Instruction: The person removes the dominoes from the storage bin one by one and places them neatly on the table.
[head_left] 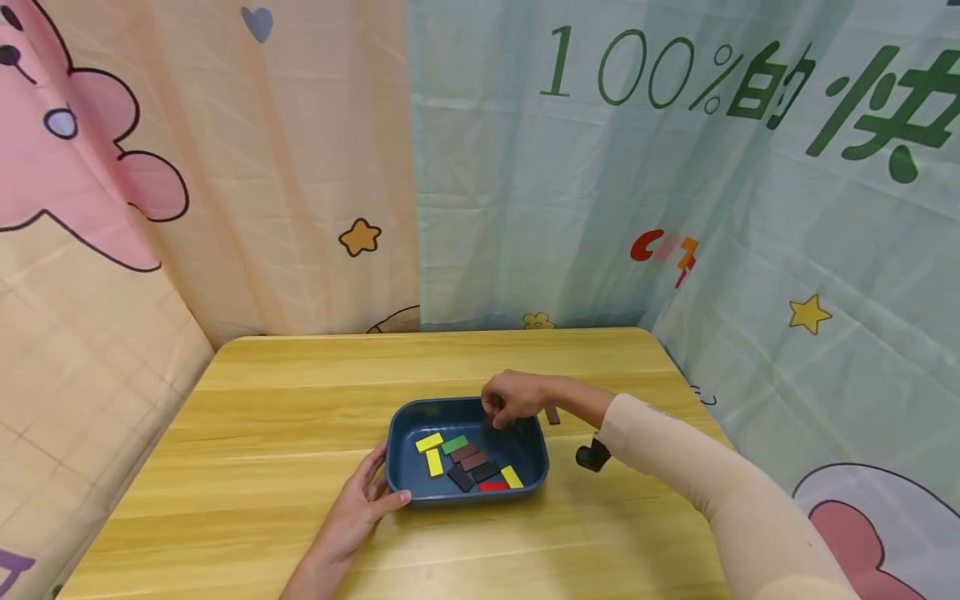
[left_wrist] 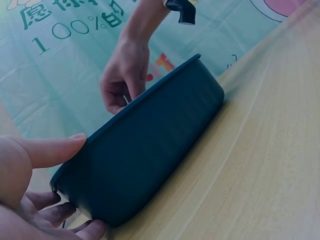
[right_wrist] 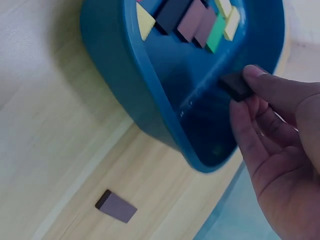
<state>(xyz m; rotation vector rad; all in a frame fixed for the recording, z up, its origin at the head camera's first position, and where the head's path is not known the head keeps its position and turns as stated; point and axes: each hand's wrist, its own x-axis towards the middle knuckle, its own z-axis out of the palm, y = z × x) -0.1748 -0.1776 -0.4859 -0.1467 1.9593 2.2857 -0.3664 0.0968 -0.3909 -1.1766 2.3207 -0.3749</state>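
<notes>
A dark blue plastic tub (head_left: 401, 483) sits on the table. My left hand (head_left: 351, 510) grips its near-left corner; in the left wrist view the thumb lies on the rim and the fingers curl against the wall. Above the tub's far-right part, my right hand (head_left: 516, 395) pinches a small dark rectangular block (right_wrist: 235, 86) between thumb and fingers. On the tub's floor lie several flat blocks: yellow (head_left: 434, 462), green (head_left: 454, 444), brown (head_left: 473, 461), black (head_left: 461, 477) and red (head_left: 492, 486).
One brown block (right_wrist: 118, 206) lies on the wooden table (head_left: 262, 467) outside the tub, just to its right. A black device (head_left: 592, 455) sits at the right wrist. Printed curtains (head_left: 525, 183) hang behind the table and at the sides.
</notes>
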